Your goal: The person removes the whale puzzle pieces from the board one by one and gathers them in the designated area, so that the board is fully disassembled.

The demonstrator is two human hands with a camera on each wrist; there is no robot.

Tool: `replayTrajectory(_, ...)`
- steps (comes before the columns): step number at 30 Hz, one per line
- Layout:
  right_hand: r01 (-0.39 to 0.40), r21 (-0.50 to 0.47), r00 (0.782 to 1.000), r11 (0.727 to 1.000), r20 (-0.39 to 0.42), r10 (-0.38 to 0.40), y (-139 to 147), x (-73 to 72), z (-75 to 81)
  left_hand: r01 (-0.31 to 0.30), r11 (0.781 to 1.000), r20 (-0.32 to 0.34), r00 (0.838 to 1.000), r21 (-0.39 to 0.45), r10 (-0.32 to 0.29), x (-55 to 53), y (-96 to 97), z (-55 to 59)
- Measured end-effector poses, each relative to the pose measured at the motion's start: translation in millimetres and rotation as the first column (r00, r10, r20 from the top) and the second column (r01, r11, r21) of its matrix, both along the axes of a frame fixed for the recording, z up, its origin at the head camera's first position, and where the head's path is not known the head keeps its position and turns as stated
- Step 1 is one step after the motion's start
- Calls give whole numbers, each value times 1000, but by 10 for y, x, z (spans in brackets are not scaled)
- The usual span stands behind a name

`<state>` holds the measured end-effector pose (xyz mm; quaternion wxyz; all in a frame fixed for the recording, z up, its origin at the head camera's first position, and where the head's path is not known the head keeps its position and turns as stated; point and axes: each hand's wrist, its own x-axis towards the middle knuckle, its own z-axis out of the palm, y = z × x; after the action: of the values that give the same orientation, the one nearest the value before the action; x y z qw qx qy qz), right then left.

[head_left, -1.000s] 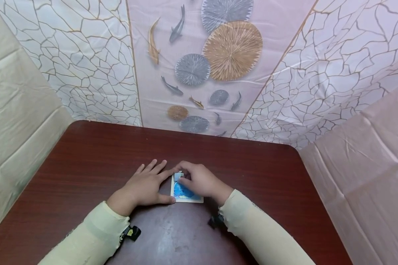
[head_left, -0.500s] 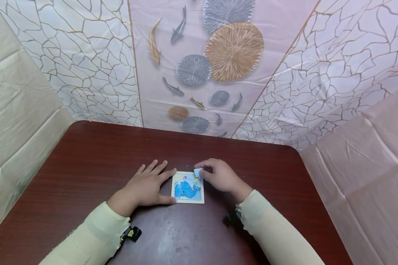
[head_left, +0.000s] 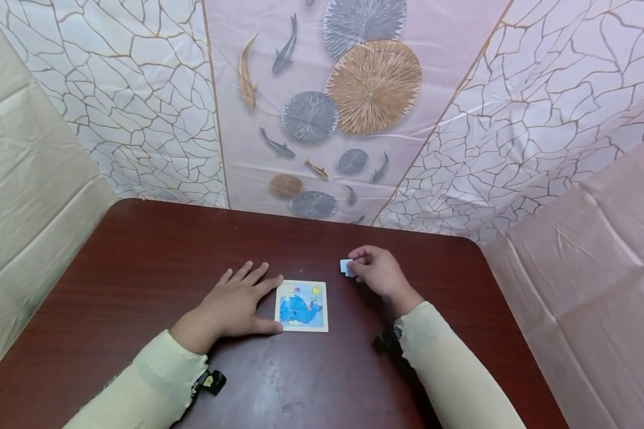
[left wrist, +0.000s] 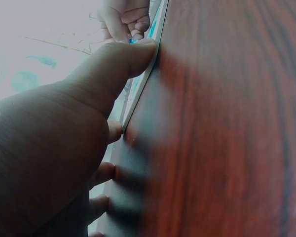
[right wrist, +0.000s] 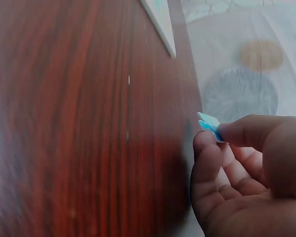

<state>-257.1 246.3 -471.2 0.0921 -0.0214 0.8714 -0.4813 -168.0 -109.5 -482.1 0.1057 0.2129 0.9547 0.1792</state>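
A small square puzzle board [head_left: 303, 307] with a blue whale and a yellow sun lies flat on the table in the head view. My left hand [head_left: 228, 307] rests spread beside it, thumb and index fingertip touching its left edge. In the left wrist view the thumb [left wrist: 133, 57] presses at the board's side. To the board's upper right, my right hand [head_left: 378, 271] pinches a light-blue puzzle piece [head_left: 346, 266] between thumb and fingers. The right wrist view shows this piece [right wrist: 210, 126] held above the table, its lower part covered by fingertips.
The dark red-brown wooden table [head_left: 193, 238] has rounded far corners. Behind it hangs a patterned cloth [head_left: 311, 119] with fish and round leaves. Plain beige cloth [head_left: 32, 149] closes in the left side. A black wrist strap [head_left: 211, 381] sits at the left sleeve.
My right hand has moved from over the board's upper left corner out past its right side, carrying the puzzle piece. The whale picture is now uncovered. My left hand has stayed in place.
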Motion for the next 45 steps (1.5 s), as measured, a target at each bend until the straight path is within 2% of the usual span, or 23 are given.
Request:
replayTrajectory(7, 89, -56, 996, 994, 29, -87, 214, -169, -52, 2, 1000, 1, 1000, 6, -2, 8, -2, 12)
replayTrajectory(17, 147, -56, 982, 987, 130, -139, 372, -374, -20, 6, 1000, 2, 1000, 3, -6, 6, -1, 31)
replayTrajectory(26, 99, 60, 983, 993, 151, -107, 368, -450, 106, 6, 1000, 4, 1000, 6, -6, 3, 4, 34)
replayTrajectory(33, 78, 163, 986, 983, 132, -101, 336, -475, 157, 5, 1000, 6, 1000, 6, -5, -3, 8, 23)
replayTrajectory(45, 61, 235, 988, 970, 120, -92, 296, -484, 179, 3, 1000, 2, 1000, 2, -3, -9, 10, 18)
